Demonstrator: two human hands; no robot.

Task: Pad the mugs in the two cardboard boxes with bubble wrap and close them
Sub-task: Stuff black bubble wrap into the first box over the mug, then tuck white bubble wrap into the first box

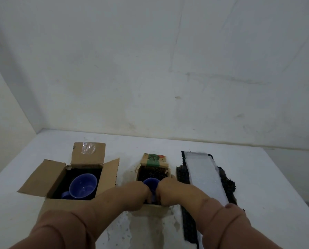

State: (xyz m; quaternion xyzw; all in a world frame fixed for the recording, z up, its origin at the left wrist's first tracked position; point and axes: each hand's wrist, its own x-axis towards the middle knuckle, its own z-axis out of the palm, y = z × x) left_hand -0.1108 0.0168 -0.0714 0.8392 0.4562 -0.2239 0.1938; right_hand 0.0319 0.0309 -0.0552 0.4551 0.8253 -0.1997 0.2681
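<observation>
Two open cardboard boxes stand on the white table. The larger left box point(42, 178) holds a blue mug point(82, 186) lying on a dark lining. In the smaller middle box point(154, 159), lined with black bubble wrap, sits a second blue mug point(151, 183). My left hand point(137, 194) and my right hand point(168, 191) reach into this box on either side of the mug, fingers curled down around it. The fingertips are hidden inside the box. To the right lie strips of black bubble wrap point(181, 175) under a white sheet point(204, 177).
A grey wall point(150, 69) rises behind the table, with a side wall at the left. The table point(275, 177) runs on to the right past the wrap. Stained patches mark the table in front of the middle box.
</observation>
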